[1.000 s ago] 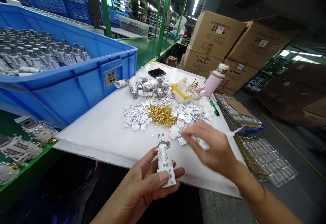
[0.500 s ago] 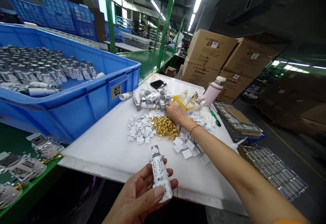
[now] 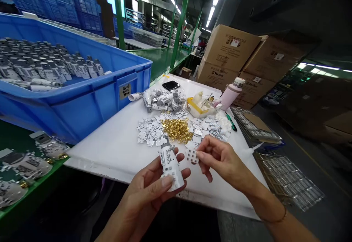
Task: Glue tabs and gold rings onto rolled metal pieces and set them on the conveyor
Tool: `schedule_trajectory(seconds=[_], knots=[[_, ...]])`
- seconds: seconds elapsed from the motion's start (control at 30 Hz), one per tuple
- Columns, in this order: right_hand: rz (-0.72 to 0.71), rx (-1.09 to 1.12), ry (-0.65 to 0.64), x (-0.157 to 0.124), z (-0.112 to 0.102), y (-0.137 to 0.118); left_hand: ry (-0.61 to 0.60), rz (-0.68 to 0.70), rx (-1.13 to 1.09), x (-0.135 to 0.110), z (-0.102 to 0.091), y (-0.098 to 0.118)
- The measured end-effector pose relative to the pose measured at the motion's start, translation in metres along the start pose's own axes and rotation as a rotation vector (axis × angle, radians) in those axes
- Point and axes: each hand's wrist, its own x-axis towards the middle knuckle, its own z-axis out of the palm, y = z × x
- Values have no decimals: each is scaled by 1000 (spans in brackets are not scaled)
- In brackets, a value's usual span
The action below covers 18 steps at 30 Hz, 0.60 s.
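Note:
My left hand (image 3: 154, 187) grips a white cone-shaped plastic model part (image 3: 171, 165) with a grey top, raised lattice and small grey details; its narrow end points away from me. To the right of it, my right hand (image 3: 220, 159) pinches a small white plate with grey studs (image 3: 191, 156) between thumb and fingers. Beyond both hands lies a heap of gold rings (image 3: 178, 129). Small white plates (image 3: 150, 130) are scattered left of the rings, and more white plates (image 3: 207, 126) lie to their right. Behind them is a pile of white-grey cone parts (image 3: 165, 101).
A blue bin (image 3: 96, 104) full of similar parts stands at left. A yellow-edged tray (image 3: 199, 112) with a bottle, a pink flask (image 3: 231, 93), a black phone (image 3: 171, 85) and a green pen (image 3: 231, 121) occupy the white table's far side. Cardboard boxes (image 3: 231, 51) are stacked beyond.
My right hand has come back from beside the cone-part pile toward my left hand, now with a studded plate in its fingers. The cone part in my left hand has risen slightly.

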Motion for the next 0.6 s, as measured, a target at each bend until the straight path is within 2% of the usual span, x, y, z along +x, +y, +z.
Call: schedule_trajectory(seconds=[0.1,0.2,0.27,0.4,0.5,0.6], knots=[[-1,-2,-6,-17,-3,1,-18,-40,-4,-2,6,-8],[-47,-49,-91,-18,-11,2,-57,-81,-6,-4,10,-16],[-91,1,-99,-16,-14,5,-63,-93,-12,-5,12,-21],[-154,114,48,-14,-6,16,-29,-94,-9,-4,15,-26],[-202,-21,157,-19,5,22,0,-56,14,-1,14,-27],[-233,-134,199,-26,12,25,5,-34,73,3,13,-28]])
